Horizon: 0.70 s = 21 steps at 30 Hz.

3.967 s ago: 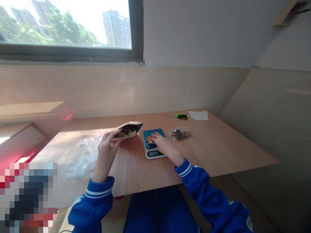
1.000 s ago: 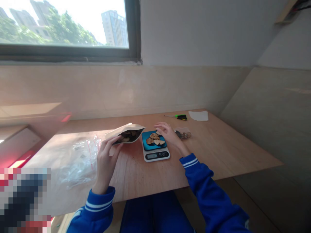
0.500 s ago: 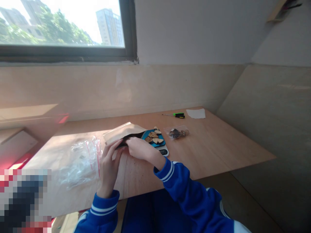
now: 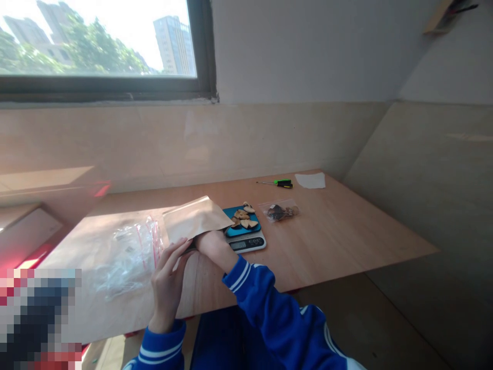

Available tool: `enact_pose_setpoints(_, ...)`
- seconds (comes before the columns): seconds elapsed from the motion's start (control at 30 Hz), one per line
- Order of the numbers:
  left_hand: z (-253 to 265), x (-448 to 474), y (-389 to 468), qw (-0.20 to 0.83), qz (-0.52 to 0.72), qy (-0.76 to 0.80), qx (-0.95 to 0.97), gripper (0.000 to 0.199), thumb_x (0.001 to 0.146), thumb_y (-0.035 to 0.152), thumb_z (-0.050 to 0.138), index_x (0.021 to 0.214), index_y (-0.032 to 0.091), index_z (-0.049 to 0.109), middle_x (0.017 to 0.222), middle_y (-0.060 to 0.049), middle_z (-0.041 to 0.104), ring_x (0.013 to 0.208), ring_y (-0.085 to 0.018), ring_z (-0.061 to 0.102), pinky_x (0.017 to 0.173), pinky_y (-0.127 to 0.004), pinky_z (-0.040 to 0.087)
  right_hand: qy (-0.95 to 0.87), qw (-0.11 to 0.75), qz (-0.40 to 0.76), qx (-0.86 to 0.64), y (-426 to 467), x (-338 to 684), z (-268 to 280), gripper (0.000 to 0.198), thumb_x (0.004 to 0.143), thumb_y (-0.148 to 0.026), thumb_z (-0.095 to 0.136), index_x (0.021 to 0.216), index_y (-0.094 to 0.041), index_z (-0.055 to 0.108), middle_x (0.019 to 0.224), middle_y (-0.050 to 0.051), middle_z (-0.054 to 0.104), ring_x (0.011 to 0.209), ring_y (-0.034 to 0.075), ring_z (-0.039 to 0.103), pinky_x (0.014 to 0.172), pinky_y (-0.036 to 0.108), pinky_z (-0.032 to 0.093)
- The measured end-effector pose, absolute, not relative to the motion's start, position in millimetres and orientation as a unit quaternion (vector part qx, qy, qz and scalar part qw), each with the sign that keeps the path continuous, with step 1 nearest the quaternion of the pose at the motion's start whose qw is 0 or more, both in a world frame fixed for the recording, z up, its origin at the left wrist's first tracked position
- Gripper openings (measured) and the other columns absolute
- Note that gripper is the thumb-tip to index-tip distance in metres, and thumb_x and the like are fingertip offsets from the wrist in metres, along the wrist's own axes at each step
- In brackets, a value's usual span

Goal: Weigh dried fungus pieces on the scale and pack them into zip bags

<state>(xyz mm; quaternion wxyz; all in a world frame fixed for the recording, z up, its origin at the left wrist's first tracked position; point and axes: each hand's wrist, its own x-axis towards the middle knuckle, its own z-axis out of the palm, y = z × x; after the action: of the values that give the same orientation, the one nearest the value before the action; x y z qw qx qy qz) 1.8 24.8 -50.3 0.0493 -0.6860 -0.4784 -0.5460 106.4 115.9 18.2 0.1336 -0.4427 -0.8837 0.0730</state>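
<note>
A brown paper bag [image 4: 194, 218] lies on the table with its mouth facing me. My left hand [image 4: 169, 272] grips the edge of its mouth, fingers on top and thumb beneath. My right hand [image 4: 211, 246] reaches inside the bag, so its fingers are hidden. Just right of the bag stands a kitchen scale [image 4: 252, 243] with a blue top and a small display. Several pale brown dried slices [image 4: 246, 218], which look like dried mushroom, rest on the scale.
A clear zip bag [image 4: 283, 210] with dark dried pieces lies right of the scale. Behind it are screwdrivers [image 4: 283, 183] and a white paper sheet [image 4: 311, 180]. Clear plastic bags [image 4: 129, 257] are piled at the left. A wall runs behind the table [image 4: 346, 231].
My right hand has gone deeper into the paper bag, and its forearm has shifted left. The scale's display has come into view. My left hand has moved slightly down and left.
</note>
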Motion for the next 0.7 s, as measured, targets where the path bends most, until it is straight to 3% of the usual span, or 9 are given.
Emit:
enact_pose_setpoints(0.13,-49,1,24,0.049,-0.538,-0.477,-0.693,0.03,0.089,0.02,0.061,0.118,0.026,0.066,0.114,-0.005,0.068,0.106,-0.021,0.065,0.095,-0.042,0.052,-0.866,0.134,0.1,-0.472,111,113,13,0.037,0.089,-0.02,0.051,0.125,-0.024,0.06,0.128,0.004,0.066,0.129,0.024,0.051,0.116,0.043,0.03)
enact_pose_setpoints(0.43,-50,0,23,0.034,-0.537,-0.486,-0.689,0.029,0.088,0.022,0.062,0.116,0.027,0.067,0.114,-0.004,0.069,0.105,-0.021,0.065,0.094,-0.04,0.052,-0.851,0.13,0.125,-0.493,112,111,0,0.033,0.094,-0.012,0.042,0.119,-0.013,0.064,0.115,0.015,0.071,0.117,0.029,0.059,0.105,0.041,0.04)
enact_pose_setpoints(0.7,-50,0,24,0.034,-0.536,-0.483,-0.691,0.029,0.088,0.02,0.062,0.116,0.027,0.067,0.115,-0.004,0.068,0.106,-0.02,0.065,0.093,-0.039,0.053,-0.849,0.155,0.129,-0.488,115,118,-12,0.034,0.096,-0.016,0.043,0.127,-0.014,0.056,0.114,0.011,0.071,0.116,0.024,0.059,0.106,0.036,0.04)
